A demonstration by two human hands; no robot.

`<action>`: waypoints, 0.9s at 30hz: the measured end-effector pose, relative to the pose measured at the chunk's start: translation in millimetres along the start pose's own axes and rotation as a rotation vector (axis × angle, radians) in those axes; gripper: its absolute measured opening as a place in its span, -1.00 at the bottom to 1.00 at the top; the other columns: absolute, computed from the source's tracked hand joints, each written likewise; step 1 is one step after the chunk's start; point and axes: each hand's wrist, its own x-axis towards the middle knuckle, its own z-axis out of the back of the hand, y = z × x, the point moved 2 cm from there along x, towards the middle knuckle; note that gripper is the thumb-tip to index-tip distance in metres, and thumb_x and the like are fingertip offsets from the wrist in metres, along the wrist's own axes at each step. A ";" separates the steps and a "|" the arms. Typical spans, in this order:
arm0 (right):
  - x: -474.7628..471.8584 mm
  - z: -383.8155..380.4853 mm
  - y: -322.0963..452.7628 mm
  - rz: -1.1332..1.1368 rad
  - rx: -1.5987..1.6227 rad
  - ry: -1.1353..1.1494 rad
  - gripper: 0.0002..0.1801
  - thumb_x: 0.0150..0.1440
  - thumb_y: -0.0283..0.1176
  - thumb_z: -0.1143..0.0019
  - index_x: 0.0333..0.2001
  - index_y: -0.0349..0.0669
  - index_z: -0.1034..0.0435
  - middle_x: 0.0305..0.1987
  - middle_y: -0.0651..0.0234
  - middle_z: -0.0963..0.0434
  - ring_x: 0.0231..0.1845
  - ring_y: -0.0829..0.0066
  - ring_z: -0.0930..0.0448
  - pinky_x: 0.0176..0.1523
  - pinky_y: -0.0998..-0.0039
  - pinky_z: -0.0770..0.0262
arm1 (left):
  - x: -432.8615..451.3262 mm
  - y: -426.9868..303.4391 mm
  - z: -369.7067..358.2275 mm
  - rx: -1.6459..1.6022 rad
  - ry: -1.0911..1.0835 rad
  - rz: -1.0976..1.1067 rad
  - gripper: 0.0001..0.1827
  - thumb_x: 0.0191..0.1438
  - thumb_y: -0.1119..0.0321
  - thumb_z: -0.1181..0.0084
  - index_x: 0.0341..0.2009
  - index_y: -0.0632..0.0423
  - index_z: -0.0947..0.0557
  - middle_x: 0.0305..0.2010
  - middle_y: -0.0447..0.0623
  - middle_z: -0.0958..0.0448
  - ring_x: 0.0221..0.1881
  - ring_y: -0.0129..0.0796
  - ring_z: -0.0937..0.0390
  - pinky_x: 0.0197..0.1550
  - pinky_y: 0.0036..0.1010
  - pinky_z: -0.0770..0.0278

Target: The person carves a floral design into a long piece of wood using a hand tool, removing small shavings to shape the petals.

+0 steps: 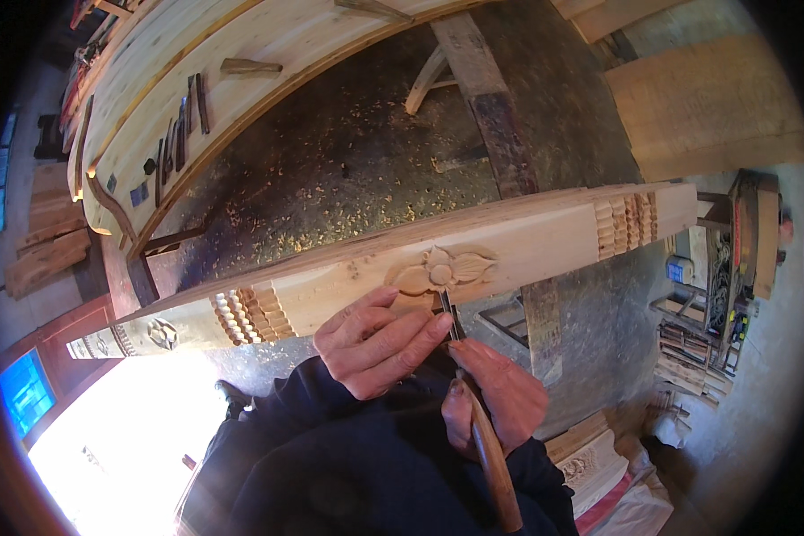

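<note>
A long wooden beam (pixel 549 241) crosses the view, with a carved flower relief (pixel 440 273) and bands of scalloped carving on its face. My right hand (pixel 496 402) grips a wood-carving chisel (pixel 488 449) by its wooden handle and the lower part of its steel shank. The blade points up at the beam, its tip at the lower edge of the flower's round centre. My left hand (pixel 388 342) is at the beam's lower edge, fingertips against the wood and the blade; its thumb is hidden, so whether it pinches the shank is unclear.
Beyond the beam, a pale wooden board (pixel 241 100) carries a row of carving tools (pixel 181 134) and a wooden mallet (pixel 251 65). A timber support (pixel 499 127) runs under the beam. Wood chips dot the floor. Shelving with tools (pixel 703 315) stands at the right; a carved panel (pixel 593 469) lies lower right.
</note>
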 end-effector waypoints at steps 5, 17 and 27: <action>5.4 0.4 6.9 -0.003 -0.018 -0.010 -0.62 0.10 -0.58 -0.41 0.02 -0.50 -0.67 -0.16 -0.07 -0.79 -0.15 0.02 -0.87 -0.04 0.20 -0.84 | 2.5 0.0 1.7 -0.021 0.020 0.017 -0.49 -0.09 0.39 -0.50 0.06 0.05 -0.91 -0.11 -0.06 -0.80 -0.23 -0.31 -0.68 0.17 -0.12 -0.81; 20.6 7.1 19.5 -0.035 -0.058 0.042 -0.63 0.13 -0.57 -0.43 0.03 -0.48 -0.66 -0.17 0.00 -0.76 -0.15 0.05 -0.85 -0.10 0.22 -0.83 | 3.6 0.4 3.0 -0.003 0.013 0.023 -0.51 0.03 0.38 -0.45 0.12 0.08 -0.87 -0.09 -0.05 -0.82 -0.21 -0.34 -0.74 0.18 -0.19 -0.82; 7.2 -1.4 10.9 -0.013 -0.057 -0.012 -0.64 0.12 -0.60 -0.41 0.02 -0.48 -0.68 -0.14 -0.05 -0.78 -0.11 -0.01 -0.85 -0.04 0.19 -0.84 | 3.7 0.6 -1.2 0.000 -0.035 -0.005 -0.51 0.03 0.41 -0.42 0.12 0.12 -0.86 -0.11 -0.05 -0.81 -0.32 -0.36 -0.68 0.17 -0.19 -0.83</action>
